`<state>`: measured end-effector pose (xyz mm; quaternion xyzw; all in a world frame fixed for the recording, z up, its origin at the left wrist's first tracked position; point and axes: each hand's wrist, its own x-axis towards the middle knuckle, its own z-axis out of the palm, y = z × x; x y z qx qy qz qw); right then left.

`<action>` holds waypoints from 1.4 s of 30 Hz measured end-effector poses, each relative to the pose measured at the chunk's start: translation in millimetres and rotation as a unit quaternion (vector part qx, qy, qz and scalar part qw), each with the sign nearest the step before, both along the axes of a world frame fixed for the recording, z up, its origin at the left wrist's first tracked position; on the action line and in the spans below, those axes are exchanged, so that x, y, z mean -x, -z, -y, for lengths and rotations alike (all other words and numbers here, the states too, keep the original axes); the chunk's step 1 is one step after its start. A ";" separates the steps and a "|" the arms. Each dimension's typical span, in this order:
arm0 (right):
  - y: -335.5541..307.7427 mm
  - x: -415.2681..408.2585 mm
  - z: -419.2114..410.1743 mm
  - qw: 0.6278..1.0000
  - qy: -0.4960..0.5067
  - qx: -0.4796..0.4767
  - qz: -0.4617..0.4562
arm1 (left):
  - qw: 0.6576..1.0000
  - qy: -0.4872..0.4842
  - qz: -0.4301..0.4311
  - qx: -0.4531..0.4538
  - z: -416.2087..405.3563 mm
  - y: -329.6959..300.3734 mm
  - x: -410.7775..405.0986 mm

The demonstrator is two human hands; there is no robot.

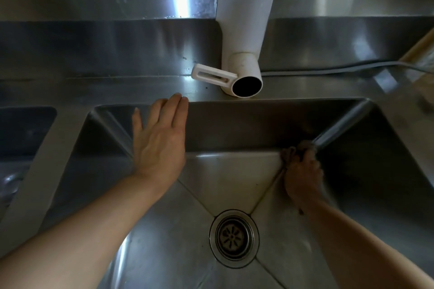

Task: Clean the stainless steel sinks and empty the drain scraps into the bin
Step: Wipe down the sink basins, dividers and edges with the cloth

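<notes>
A stainless steel sink (234,129) fills the middle of the view, with a round drain strainer (233,237) in its floor. My left hand (159,141) is flat, its straight fingers resting on the sink's far rim near the left corner. My right hand (303,176) is low in the sink's back right corner and grips a brownish cloth (290,153) bunched against the steel. The right hand is blurred.
A white plastic tap (244,30) with a side lever (212,75) stands on the ledge behind the sink, its spout facing me. A second basin (25,129) lies at the left. A grey cable (328,70) runs along the back ledge to the right.
</notes>
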<state>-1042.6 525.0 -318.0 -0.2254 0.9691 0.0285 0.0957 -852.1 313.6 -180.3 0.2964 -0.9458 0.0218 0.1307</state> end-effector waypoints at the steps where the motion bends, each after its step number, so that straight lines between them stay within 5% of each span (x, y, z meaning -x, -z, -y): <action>1: -1.9 9.7 -7.3 0.999 0.006 -0.040 -0.011 | 1.000 -0.002 0.000 -0.001 -0.5 1.3 0.3; 6: -5.8 32.8 -16.3 0.987 -0.060 -0.147 -0.008 | 1.000 -0.016 -0.009 -0.006 -2.7 3.8 2.2; 15: -11.0 11.7 -28.0 0.987 -0.010 -0.139 0.080 | 0.999 -0.037 0.012 -0.028 -9.9 2.0 4.8; 23: -2.0 22.2 -17.3 0.994 0.028 -0.086 0.069 | 1.000 0.012 0.008 -0.005 1.4 -1.1 0.6; 30: 27.0 -12.8 2.5 0.994 -0.105 -0.012 0.031 | 1.000 0.028 -0.004 -0.008 7.5 4.4 -5.1; 42: -15.1 -117.1 13.7 0.938 -0.297 -0.004 0.180 | 0.993 0.017 0.104 -0.061 1.1 -22.9 -9.3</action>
